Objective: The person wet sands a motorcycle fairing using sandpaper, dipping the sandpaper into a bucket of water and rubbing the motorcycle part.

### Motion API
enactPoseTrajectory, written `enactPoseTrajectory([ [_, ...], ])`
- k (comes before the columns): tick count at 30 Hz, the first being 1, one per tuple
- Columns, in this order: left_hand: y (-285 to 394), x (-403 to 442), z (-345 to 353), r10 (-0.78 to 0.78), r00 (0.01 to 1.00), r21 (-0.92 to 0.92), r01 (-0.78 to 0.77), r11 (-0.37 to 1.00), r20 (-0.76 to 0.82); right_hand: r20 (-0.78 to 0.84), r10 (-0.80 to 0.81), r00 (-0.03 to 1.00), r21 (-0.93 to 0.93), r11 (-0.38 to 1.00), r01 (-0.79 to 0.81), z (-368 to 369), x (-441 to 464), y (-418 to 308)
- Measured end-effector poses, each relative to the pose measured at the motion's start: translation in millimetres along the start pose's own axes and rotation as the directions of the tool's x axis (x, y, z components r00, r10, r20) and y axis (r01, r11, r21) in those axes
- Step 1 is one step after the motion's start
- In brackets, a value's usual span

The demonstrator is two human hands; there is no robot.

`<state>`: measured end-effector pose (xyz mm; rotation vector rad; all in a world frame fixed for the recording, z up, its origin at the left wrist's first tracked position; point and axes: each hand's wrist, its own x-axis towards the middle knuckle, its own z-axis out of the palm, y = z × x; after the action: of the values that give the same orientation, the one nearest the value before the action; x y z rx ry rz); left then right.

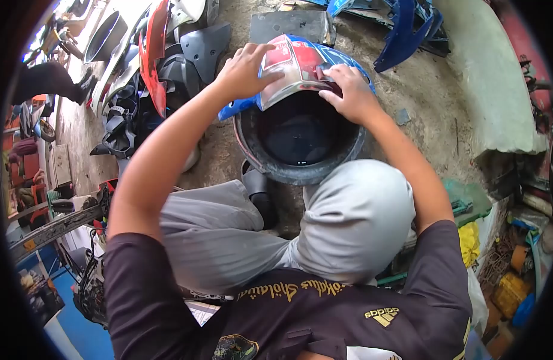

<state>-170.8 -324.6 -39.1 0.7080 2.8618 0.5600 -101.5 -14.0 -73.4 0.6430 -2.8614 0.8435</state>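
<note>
A curved blue and red motorcycle fairing panel [291, 60] lies over the far rim of a round black basin [246, 144] holding dark water. Its near part looks pale and worn, with a wet sheen. My left hand [246, 72] grips the panel's left side, thumb and fingers apart across its edge. On the right part of the panel, my right hand [353, 96] is closed, its fingers pressing down on the surface. A small reddish-brown piece, apparently sandpaper [319, 72], shows at those fingertips; most of it is hidden.
Black, grey and red body panels [153, 60] are heaped on the left. Blue panels [408, 33] lie at the far right, and a dark flat slab [276, 27] sits behind the basin. A concrete ledge [498, 90] runs along the right. My grey-trousered knee [360, 222] is close to the basin.
</note>
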Motion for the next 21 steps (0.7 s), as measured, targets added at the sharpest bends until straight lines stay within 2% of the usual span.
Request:
enactPoseTrajectory([
  [3, -13.8, -6.7, -3.0, 0.142, 0.988, 0.057, -0.145, 0.988, 0.055, -0.029, 0.001, 1.000, 0.022, 1.000, -0.001, 6.1, 7.8, 1.3],
  [4, -14.3, -7.5, -2.9, 0.123, 0.988, 0.013, -0.125, 0.992, 0.094, -0.046, -0.006, 0.999, 0.038, 0.999, 0.008, 9.2, 10.8, 5.7],
  [6, -12.1, -8.3, 3.5, 0.114, 0.992, 0.023, -0.115, 0.993, 0.057, -0.098, -0.039, 0.994, 0.041, 0.998, 0.043, 12.9, 18.6, 5.3],
  [9, -4.2, -11.3, 18.1, 0.035, 0.999, -0.048, -0.034, 0.998, 0.019, -0.093, -0.233, 0.968, -0.042, 0.972, 0.230, 9.7, 32.1, 0.3],
  [10, 0.4, -13.2, 22.0, 0.024, 1.000, -0.028, -0.023, 0.999, 0.020, -0.086, -0.315, 0.945, 0.003, 0.949, 0.317, 6.3, 36.8, -9.0],
  [13, 10.9, -16.8, 37.6, 0.005, 0.998, 0.028, -0.003, 1.000, -0.062, -0.052, -0.357, 0.933, 0.043, 0.932, 0.359, 13.1, 46.7, 0.8],
  [15, 10.0, -21.3, 48.2, 0.014, 0.991, 0.044, -0.009, 0.999, -0.134, -0.120, -0.217, 0.969, 0.048, 0.974, 0.223, 19.1, 60.1, 15.7],
  [20, 6.5, -19.3, 52.3, 0.008, 0.991, -0.010, -0.009, 1.000, -0.133, -0.025, -0.383, 0.923, 0.085, 0.919, 0.384, 14.1, 52.4, -9.5],
  [21, 7.3, -19.0, 51.1, 0.006, 0.991, -0.002, -0.006, 1.000, -0.131, -0.047, -0.332, 0.942, 0.076, 0.939, 0.334, 15.5, 55.5, -1.1],
])
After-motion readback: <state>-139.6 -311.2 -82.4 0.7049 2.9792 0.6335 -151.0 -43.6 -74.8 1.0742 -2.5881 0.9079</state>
